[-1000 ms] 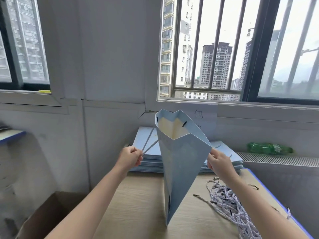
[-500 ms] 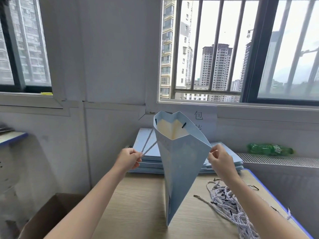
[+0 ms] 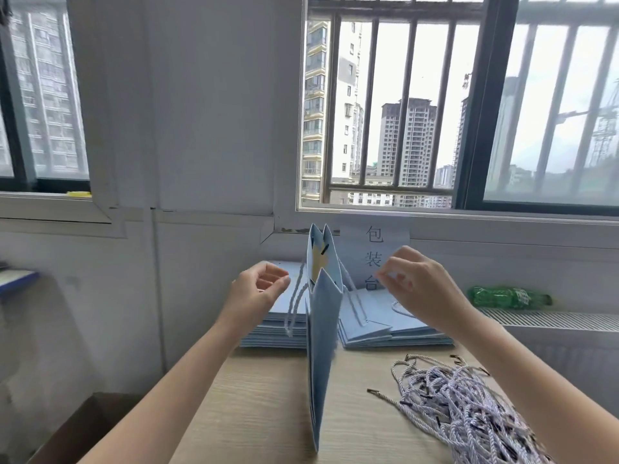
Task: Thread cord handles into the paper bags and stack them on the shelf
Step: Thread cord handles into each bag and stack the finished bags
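Paper bag [image 3: 322, 346]: pale blue, standing upright on the wooden tabletop [image 3: 261, 413], seen edge-on and nearly folded flat. Its mouth points up; a yellowish inner face and one dark cord tip show at the top, and the rest of the interior is hidden.

Cord handles: one white loop [image 3: 294, 306] hangs down the bag's left side, another [image 3: 355, 303] down its right. Where each enters the paper is hard to make out.

Left hand [image 3: 259, 291]: raised just left of the bag's top, fingers loosely curled with thumb and forefinger apart. It holds nothing; the left loop hangs beside it, apparently free.

Right hand [image 3: 415, 283]: raised to the right of the bag, apart from it. Fingers bent, tips drawn together; the tips are blurred, so whether they pinch anything cannot be told.

Stacks of flat bags [image 3: 378, 329]: same pale blue, lying at the far edge of the tabletop against the wall, partly hidden behind the standing bag and both forearms. Some carry cords.

Pile of loose cords [image 3: 459, 406]: white twisted lengths with dark tips, tangled on the tabletop's right side, cut off by the lower frame edge.

Paper sign [image 3: 375, 249]: on the wall below the window, three characters, the lowest partly covered by the right hand.

Green plastic bottle [image 3: 505, 298]: lying on its side on the ledge at right.

Cardboard box [image 3: 83, 430]: lower left, beside the tabletop, only a corner visible.
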The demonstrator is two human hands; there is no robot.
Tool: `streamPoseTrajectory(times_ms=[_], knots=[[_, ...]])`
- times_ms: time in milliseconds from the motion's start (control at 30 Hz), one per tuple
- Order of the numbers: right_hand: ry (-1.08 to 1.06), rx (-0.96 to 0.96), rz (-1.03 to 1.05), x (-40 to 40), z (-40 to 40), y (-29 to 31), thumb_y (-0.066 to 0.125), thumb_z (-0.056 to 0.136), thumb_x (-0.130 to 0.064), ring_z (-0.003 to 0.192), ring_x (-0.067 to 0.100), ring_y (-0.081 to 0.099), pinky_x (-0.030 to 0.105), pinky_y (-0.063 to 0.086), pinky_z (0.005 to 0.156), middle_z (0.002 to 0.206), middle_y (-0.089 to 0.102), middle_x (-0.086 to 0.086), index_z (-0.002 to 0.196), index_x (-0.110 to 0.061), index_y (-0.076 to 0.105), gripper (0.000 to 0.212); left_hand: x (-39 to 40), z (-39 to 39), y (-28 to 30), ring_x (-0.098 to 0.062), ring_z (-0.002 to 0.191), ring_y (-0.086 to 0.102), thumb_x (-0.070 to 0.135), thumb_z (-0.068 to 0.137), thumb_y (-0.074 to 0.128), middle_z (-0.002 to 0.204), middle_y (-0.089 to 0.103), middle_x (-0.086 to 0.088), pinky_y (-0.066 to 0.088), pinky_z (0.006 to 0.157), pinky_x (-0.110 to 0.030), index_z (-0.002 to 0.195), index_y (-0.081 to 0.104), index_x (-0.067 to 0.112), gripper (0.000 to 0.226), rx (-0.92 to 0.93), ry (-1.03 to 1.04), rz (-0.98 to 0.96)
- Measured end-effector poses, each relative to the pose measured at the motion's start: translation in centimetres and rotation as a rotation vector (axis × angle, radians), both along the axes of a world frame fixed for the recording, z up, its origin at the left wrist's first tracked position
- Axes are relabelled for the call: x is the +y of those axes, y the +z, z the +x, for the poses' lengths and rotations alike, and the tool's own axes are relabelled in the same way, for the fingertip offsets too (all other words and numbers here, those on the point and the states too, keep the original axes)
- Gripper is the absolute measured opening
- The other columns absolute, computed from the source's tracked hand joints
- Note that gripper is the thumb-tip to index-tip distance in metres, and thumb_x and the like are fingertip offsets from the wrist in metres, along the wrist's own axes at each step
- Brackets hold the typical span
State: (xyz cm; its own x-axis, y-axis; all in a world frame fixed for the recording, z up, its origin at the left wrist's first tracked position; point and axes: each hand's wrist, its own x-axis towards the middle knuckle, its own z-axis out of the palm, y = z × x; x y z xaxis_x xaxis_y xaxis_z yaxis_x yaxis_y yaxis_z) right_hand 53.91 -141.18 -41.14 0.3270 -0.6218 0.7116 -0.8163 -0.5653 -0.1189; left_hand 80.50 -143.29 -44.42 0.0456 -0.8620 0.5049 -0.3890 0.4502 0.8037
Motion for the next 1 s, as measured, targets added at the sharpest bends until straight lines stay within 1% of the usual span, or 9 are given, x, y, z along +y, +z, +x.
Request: streamPoseTrajectory(times_ms=[133, 233, 367, 433, 600, 667, 800, 867, 1000], knots=[[0.212, -0.072, 0.238, 4.9, 2.9, 1.8, 0.046, 0.082, -0.069, 0.09, -0.004, 0.057, 0.013, 0.045, 0.077, 0.102, 0.062, -0.016, 0.113, -0.027, 0.065, 0.056, 2.7, -2.1, 2.2, -0.013, 0.08, 0.064, 0.031, 0.081, 0.062, 0.079, 0.068, 0.006, 0.052, 0.074, -0.027, 0.086, 0.065, 0.021, 0.012, 0.084, -0.278, -0.16], [0.057, 0.037, 0.299, 6.6, 5.1, 1.5, 0.029, 0.064, -0.087, 0.086, -0.007, 0.053, 0.018, 0.042, 0.074, 0.094, 0.054, -0.024, 0.114, -0.036, 0.056, 0.076, 3.8, -3.3, 2.4, -0.009, 0.083, 0.064, 0.017, 0.089, 0.064, 0.08, 0.068, 0.012, 0.052, 0.076, -0.024, 0.088, 0.066, 0.021, 0.005, 0.001, -0.34, -0.209], [-0.05, -0.17, 0.16, 5.9, 6.1, 0.5, 0.055, 0.086, -0.045, 0.06, 0.008, 0.048, 0.026, 0.038, 0.061, 0.061, 0.048, -0.014, 0.074, -0.021, 0.051, 0.027, 3.0, -3.1, 1.7, -0.003, 0.089, 0.062, 0.023, 0.089, 0.063, 0.09, 0.066, 0.014, 0.05, 0.078, -0.022, 0.088, 0.064, 0.029, 0.006, -0.037, -0.258, -0.208], [-0.032, -0.329, 0.142, 5.2, 5.6, 0.4, 0.056, 0.087, -0.02, 0.047, 0.011, 0.036, 0.025, 0.03, 0.05, 0.046, 0.039, -0.007, 0.064, -0.009, 0.047, 0.027, 2.0, -2.3, 1.3, -0.008, 0.099, 0.06, 0.021, 0.09, 0.063, 0.107, 0.061, 0.004, 0.046, 0.079, -0.021, 0.095, 0.061, 0.027, 0.008, -0.013, -0.115, -0.184], [0.271, -0.813, 0.349, 4.7, 3.9, 1.5, 0.059, 0.077, -0.042, 0.064, 0.016, 0.038, 0.031, 0.029, 0.059, 0.069, 0.045, 0.003, 0.082, 0.01, 0.052, 0.053, 0.9, 0.6, 1.4, -0.011, 0.118, 0.05, 0.053, 0.066, 0.076, 0.129, 0.047, 0.002, 0.041, 0.091, -0.022, 0.133, 0.04, 0.015, 0.086, 0.203, -0.072, 0.087], [0.313, -0.944, 0.454, 4.4, 3.5, 1.2, 0.061, 0.082, -0.034, 0.062, 0.017, 0.045, 0.027, 0.035, 0.058, 0.068, 0.053, 0.002, 0.078, -0.002, 0.062, 0.032, 1.2, 1.7, 1.3, -0.009, 0.112, 0.058, 0.065, 0.046, 0.078, 0.129, 0.055, 0.003, 0.047, 0.087, -0.021, 0.132, 0.043, 0.014, 0.106, 0.323, -0.229, 0.164], [0.298, -1.118, 0.671, 3.1, 3.4, -2.0, 0.053, 0.093, -0.018, 0.046, 0.003, 0.053, 0.012, 0.039, 0.044, 0.05, 0.058, -0.01, 0.071, -0.014, 0.06, 0.022, 1.9, 1.9, -1.4, -0.018, 0.089, 0.07, 0.036, 0.069, 0.078, 0.104, 0.072, -0.007, 0.057, 0.072, -0.029, 0.115, 0.06, 0.008, 0.056, 0.478, -0.503, 0.332], [0.193, -1.081, 0.73, 1.8, 3.3, -4.9, 0.054, 0.092, -0.016, 0.048, 0.009, 0.049, 0.014, 0.035, 0.043, 0.054, 0.053, -0.002, 0.074, -0.003, 0.051, 0.022, 1.3, 1.1, -4.1, -0.02, 0.087, 0.07, 0.015, 0.079, 0.069, 0.103, 0.072, -0.011, 0.057, 0.075, -0.033, 0.111, 0.061, 0.004, 0.035, 0.499, -0.392, 0.415], [-0.143, -0.821, 0.804, -1.4, 2.3, -11.9, 0.066, 0.085, -0.024, 0.062, 0.014, 0.04, 0.026, 0.03, 0.053, 0.073, 0.045, 0.003, 0.079, -0.01, 0.048, 0.024, -0.8, 0.2, -9.6, -0.025, 0.099, 0.064, 0.009, 0.077, 0.077, 0.117, 0.063, -0.013, 0.053, 0.087, -0.039, 0.11, 0.052, 0.007, 0.041, 0.368, -0.096, 0.574]])
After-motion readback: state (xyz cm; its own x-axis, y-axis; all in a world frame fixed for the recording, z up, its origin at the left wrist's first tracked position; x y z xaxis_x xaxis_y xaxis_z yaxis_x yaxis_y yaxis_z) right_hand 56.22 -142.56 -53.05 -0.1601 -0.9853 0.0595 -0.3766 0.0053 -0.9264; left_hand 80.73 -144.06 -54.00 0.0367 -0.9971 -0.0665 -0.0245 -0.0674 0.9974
